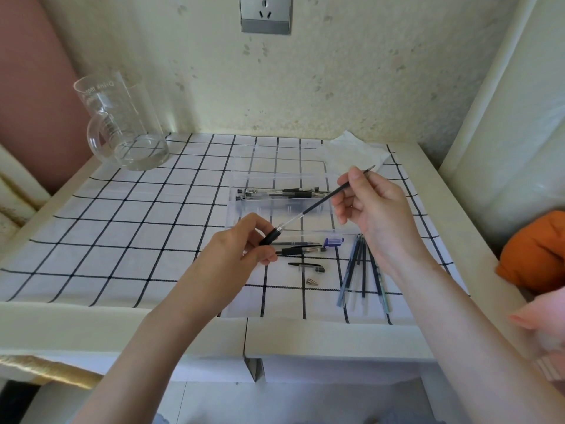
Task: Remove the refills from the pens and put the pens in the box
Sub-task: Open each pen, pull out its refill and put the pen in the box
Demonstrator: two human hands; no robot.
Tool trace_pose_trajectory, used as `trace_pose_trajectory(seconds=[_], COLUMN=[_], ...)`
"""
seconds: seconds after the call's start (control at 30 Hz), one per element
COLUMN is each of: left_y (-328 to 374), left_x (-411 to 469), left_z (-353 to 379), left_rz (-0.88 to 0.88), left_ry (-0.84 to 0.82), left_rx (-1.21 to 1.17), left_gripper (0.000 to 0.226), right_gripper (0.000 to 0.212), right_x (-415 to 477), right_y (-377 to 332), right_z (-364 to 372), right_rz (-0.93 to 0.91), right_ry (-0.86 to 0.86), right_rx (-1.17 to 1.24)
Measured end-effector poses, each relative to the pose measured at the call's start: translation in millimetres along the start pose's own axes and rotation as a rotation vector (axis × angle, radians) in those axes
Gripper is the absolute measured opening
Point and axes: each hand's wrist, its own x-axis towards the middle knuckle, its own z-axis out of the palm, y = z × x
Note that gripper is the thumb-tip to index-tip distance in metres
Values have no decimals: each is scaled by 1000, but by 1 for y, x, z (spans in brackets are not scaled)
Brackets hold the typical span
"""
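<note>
My left hand [244,246] grips the black grip end of a pen barrel [272,236] above the checked cloth. My right hand [373,209] pinches a dark refill [321,203] that sticks partly out of that barrel, its tip pointing up and right. Behind both hands stands a clear plastic box [278,179] with several black pens [284,192] lying in it. Loose refills [360,270] lie in a bunch under my right wrist. Another pen [301,249], a pen cap [307,266] and a metal tip cone [311,283] lie on the cloth in front of the box.
A glass jug [122,123] stands at the back left. A small blue-purple piece [334,241] lies by the box. White tissue [354,148] sits at the back right, an orange object [535,255] off the table's right edge. A wall socket [265,13] is above.
</note>
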Motion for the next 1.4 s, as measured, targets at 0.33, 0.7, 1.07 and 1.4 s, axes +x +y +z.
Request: trace_pose_trajectory(seconds=[0.33,0.7,1.07,1.4], left_y=[2,3,0,4], left_x=[-2,-2,-3,-2], left_z=[0,1,0,2], left_rz=[20,0,-7,1], left_ry=[-6,0,1,43], left_rx=[-38,-57,-20,-24], left_gripper=[14,15,16,15], right_gripper=[25,25,25,9], right_x=[1,-1,-1,-18], right_y=[-2,-1,-1,6], right_z=[-3,-2,-3,5], right_rz=[3,17,-2,140], right_ry=[-5,-3,-41,-533], right_rx=[33,65,-26,-868])
